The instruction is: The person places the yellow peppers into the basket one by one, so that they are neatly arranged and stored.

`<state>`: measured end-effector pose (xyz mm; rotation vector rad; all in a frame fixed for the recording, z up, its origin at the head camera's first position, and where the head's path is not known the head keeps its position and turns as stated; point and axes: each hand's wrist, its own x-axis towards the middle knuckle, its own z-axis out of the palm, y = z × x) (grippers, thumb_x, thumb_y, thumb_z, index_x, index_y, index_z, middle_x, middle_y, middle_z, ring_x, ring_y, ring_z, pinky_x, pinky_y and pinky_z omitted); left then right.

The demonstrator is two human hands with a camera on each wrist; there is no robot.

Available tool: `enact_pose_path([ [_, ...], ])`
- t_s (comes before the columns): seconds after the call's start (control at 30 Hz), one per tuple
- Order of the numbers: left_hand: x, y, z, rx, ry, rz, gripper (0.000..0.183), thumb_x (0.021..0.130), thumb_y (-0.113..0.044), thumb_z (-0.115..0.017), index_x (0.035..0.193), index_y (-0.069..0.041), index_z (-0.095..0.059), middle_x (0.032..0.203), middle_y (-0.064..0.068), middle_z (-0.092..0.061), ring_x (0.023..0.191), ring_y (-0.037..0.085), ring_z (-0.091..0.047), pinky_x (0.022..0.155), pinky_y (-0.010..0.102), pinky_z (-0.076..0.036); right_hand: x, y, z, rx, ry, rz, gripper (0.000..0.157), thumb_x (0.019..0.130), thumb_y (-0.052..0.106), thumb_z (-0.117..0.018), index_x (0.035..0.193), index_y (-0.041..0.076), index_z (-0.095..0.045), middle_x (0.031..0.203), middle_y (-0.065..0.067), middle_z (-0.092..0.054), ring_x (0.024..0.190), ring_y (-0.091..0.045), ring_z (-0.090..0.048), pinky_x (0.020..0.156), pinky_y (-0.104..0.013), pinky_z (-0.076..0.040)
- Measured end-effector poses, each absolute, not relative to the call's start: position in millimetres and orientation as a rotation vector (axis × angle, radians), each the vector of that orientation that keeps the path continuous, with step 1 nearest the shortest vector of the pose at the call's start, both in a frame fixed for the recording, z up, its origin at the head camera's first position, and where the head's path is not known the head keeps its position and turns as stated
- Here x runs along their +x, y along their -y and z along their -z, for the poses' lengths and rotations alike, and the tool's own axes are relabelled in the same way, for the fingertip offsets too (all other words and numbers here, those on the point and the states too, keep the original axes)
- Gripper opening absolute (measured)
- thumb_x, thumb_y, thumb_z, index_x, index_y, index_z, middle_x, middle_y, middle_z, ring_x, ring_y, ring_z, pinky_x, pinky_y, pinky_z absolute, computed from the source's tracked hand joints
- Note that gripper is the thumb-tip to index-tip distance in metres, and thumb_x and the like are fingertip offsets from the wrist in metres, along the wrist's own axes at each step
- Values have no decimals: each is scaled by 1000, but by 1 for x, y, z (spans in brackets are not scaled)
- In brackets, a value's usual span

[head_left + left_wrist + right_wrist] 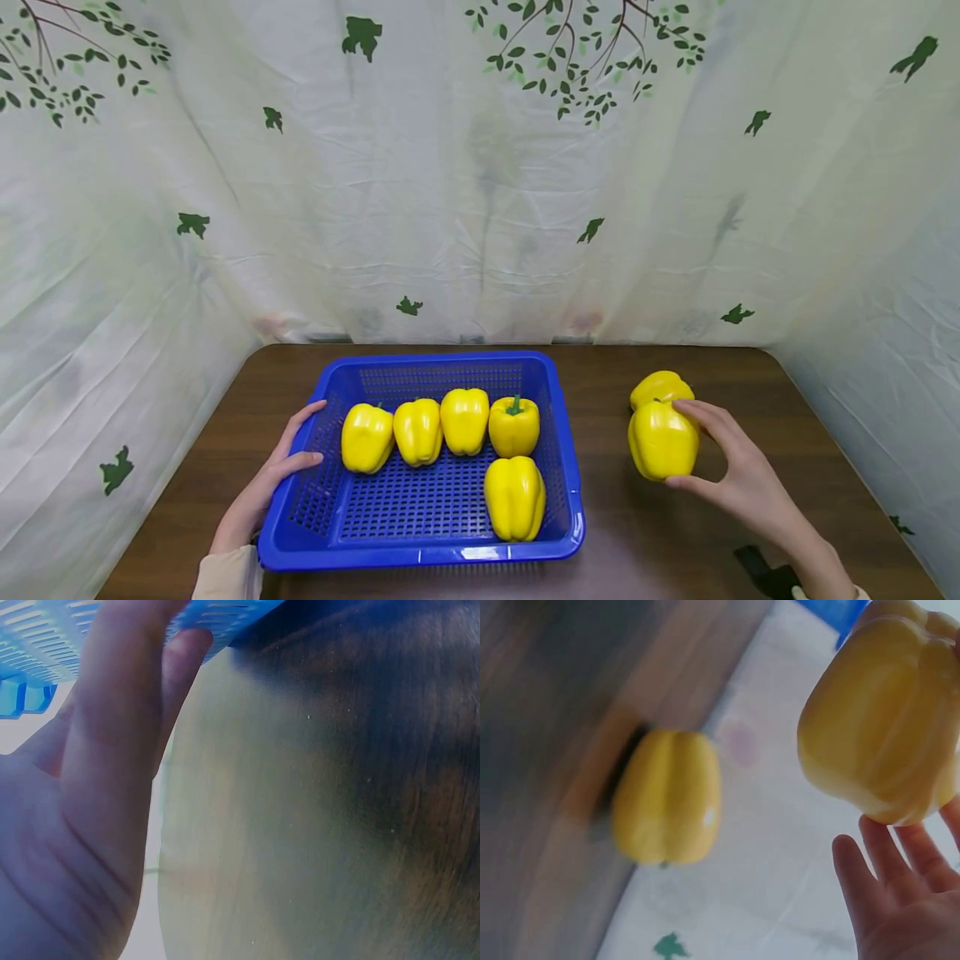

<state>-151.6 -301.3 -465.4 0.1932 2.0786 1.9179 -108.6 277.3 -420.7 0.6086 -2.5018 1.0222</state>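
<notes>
Between thumb and fingers my right hand holds a yellow bell pepper, raised over the table to the right of the basket. Behind it lies another yellow bell pepper, partly covered in the head view; the right wrist view shows this pepper whole on the wood, apart from the held pepper. My left hand grips the left rim of a blue plastic basket, thumb and fingers over the edge. Inside, a row of yellow peppers runs along the back, and one pepper lies at front right.
The basket stands on a dark brown wooden table. A pale curtain with leaf prints hangs behind the table and along both sides. A dark strap is at my right wrist.
</notes>
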Motion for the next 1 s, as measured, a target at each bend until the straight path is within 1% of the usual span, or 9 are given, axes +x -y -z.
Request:
enact_pose_path([
  [0.13, -151, 301, 465, 189, -2080, -1918, 66, 96, -16, -42, 151, -33, -10, 150, 16, -2, 121, 43, -31, 87, 47, -44, -109, -265, 413, 644, 2490, -1001, 95, 55, 8, -92, 139, 11, -47, 134, -4, -45, 118, 0, -39, 92, -6, -29],
  [0.47, -152, 302, 465, 204, -2060, -1930, 65, 97, -16, -41, 151, -34, -9, 149, 16, -4, 119, 39, -36, 86, 46, -45, -111, -231, 398, 746, 2468, -993, 94, 58, 17, -92, 140, 13, -46, 136, -2, -45, 123, -11, -39, 97, -9, -28],
  [0.67, -151, 302, 465, 185, -2075, -1919, 65, 97, -17, -41, 151, -34, -10, 150, 17, -2, 121, 44, -31, 87, 47, -44, -111, -209, 394, 831, 2425, -1025, 92, 60, 20, -91, 140, 13, -47, 136, -4, -45, 121, -18, -43, 98, -11, -29],
  [0.83, -151, 300, 465, 179, -2094, -1909, 65, 97, -17, -42, 151, -34, -10, 151, 17, 0, 124, 47, -26, 88, 47, -43, -112, -189, 393, 887, 2425, -1061, 89, 63, 25, -89, 140, 14, -46, 137, -3, -44, 119, -20, -45, 98, -17, -34],
  [1.0, -151, 301, 465, 175, -2100, -1904, 65, 97, -17, -41, 151, -34, -9, 152, 16, 0, 125, 47, -24, 88, 48, -43, -113, -172, 389, 932, 2440, -1099, 87, 66, 30, -88, 141, 17, -45, 137, 1, -42, 119, -19, -45, 97, -32, -40],
])
